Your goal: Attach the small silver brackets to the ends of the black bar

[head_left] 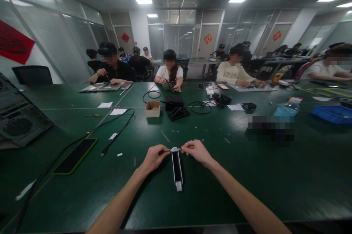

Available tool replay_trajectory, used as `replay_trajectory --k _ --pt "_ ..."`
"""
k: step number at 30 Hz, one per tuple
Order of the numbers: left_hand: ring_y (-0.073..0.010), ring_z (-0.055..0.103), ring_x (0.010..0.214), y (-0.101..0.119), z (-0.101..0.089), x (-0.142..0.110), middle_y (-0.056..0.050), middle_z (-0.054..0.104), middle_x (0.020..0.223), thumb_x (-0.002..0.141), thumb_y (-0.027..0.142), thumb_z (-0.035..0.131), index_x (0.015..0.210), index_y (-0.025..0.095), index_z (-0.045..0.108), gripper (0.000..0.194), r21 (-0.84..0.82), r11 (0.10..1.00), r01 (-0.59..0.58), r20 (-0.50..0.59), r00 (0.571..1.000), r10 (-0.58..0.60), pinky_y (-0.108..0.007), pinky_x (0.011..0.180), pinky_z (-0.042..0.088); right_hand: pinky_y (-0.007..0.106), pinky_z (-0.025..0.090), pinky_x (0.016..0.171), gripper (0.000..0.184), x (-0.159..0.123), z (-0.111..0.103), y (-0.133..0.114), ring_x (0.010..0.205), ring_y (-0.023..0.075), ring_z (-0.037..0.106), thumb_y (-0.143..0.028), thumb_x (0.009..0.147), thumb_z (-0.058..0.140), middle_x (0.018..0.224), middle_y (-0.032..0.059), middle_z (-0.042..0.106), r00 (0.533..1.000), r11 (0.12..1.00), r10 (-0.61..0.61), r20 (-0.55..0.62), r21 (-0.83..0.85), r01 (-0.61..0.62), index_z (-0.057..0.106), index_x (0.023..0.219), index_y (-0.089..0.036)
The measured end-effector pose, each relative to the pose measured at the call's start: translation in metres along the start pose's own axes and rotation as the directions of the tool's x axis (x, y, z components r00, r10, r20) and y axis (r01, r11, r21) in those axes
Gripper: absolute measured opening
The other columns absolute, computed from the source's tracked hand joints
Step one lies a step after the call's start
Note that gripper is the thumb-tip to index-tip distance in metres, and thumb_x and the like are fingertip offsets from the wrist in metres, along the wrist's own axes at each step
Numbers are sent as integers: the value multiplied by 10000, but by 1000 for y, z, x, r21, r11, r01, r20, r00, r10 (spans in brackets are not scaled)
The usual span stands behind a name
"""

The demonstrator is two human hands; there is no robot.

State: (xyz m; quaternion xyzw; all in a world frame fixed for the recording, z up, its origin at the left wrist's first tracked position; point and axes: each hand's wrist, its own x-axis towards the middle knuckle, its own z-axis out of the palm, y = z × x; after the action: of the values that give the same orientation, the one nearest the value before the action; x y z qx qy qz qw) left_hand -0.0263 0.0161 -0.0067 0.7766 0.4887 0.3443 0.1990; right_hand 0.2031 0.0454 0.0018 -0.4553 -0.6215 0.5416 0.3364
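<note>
A narrow white frame with a long dark middle lies lengthwise on the green table in front of me. Its exact kind is unclear. At its far end, a short thin crosspiece sticks out to both sides. From the left, my left hand pinches this end between thumb and fingers. My right hand is closed in a similar pinch on the opposite side. The fingertips partly cover the crosspiece. Toward me, the frame ends in a pale block that neither hand touches.
Left are a green-edged phone, a black cable and a computer case. Ahead stand a small cardboard box and a black device. A bottle and blue tray are right. Several people work opposite.
</note>
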Motion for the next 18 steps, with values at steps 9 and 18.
replay_trajectory --k 9,18 --pt "-152 618 684 11 -3 -2 -26 710 791 810 249 632 786 173 680 93 -141 989 36 -94 994 -50 -259 664 469 217 381 549 303 -7 8 0 581 74 500 -337 626 798 738 34 652 990 865 124 71 481 -143 680 805 -122" --pt "-158 607 647 14 -6 2 -18 677 711 773 336 647 780 151 661 186 -366 915 170 -25 981 -192 -265 628 473 231 408 614 301 -10 14 3 643 91 527 -315 616 821 740 4 619 997 829 -31 66 559 -11 675 816 -145"
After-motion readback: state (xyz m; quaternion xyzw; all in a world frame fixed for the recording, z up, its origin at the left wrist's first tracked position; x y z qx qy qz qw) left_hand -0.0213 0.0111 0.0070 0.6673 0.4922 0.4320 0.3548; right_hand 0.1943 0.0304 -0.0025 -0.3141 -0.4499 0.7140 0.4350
